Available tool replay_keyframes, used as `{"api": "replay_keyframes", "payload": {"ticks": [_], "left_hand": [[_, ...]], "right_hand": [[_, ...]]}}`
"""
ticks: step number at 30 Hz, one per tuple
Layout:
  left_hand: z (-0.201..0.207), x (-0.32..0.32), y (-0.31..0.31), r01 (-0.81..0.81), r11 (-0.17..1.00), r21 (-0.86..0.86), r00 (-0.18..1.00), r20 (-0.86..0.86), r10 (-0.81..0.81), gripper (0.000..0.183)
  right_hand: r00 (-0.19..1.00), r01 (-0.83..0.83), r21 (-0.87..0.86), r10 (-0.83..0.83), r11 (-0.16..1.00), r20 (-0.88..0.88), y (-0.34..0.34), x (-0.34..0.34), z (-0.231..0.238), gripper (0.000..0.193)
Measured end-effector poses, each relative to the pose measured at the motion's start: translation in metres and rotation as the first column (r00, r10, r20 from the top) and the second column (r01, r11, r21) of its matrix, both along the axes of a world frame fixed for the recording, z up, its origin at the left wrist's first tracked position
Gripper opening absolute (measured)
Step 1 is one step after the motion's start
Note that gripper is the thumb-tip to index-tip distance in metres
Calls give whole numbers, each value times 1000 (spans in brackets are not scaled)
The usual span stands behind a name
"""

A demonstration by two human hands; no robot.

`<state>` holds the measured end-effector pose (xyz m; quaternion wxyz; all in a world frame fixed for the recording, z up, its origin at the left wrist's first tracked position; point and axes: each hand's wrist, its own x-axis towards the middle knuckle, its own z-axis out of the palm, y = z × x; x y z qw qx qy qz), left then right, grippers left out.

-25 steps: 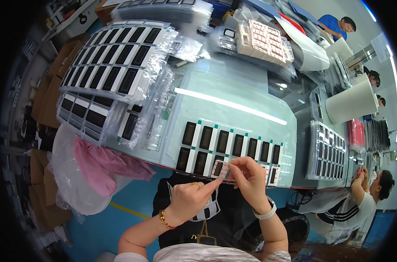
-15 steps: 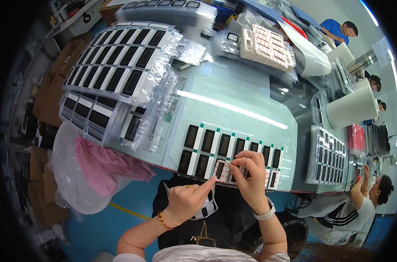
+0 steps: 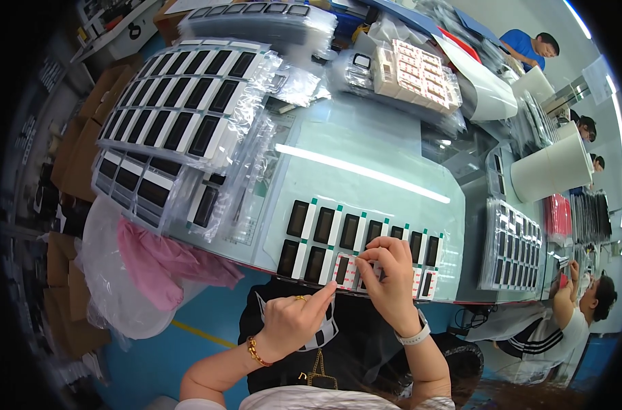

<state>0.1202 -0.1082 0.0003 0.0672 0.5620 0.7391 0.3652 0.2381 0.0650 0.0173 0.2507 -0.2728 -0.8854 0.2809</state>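
Note:
Two rows of small dark display panels with white strips and green tabs lie on the table in front of me. In the near row, a red-and-white patterned frame (image 3: 344, 271) surrounds the dark window of the third panel from the left. My left hand (image 3: 290, 321) has its index finger stretched to that frame's lower edge, with the other fingers curled. At the frame's right side my right hand (image 3: 391, 277) pinches thumb and index finger together; what is between them is too small to make out. Behind it, panels with similar frames (image 3: 427, 283) are partly hidden.
Trays of dark panels (image 3: 181, 89) are stacked at the left. A stack of red-and-white frame sheets (image 3: 418, 74) stands at the back. To the right are another panel tray (image 3: 512, 246) and a white roll (image 3: 552, 164). A pink cloth (image 3: 154, 263) hangs at the left edge. Other people sit at the right.
The red-and-white frame lies slightly lower and straighter over its panel. My left fingertip has shifted slightly down and left; the right hand keeps its pinch nearly in place.

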Motion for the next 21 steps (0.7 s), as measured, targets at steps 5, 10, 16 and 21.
{"api": "replay_keyframes", "payload": {"ticks": [5,10,16,21], "left_hand": [[2,-2,3,0,1000,13,1000,-17,0,28],[16,-11,14,60,993,-100,995,-80,-68,36],[27,-17,27,83,950,-302,968,-204,-149,63],[26,-18,29,90,932,-352,964,-205,-170,73]], "right_hand": [[999,-32,79,32,996,4,1,-3,3,15],[995,-12,186,-6,982,96,-4,-8,13,16],[987,-91,321,42,943,157,-3,2,14,42],[968,-155,359,69,920,242,-15,17,8,57]]}}
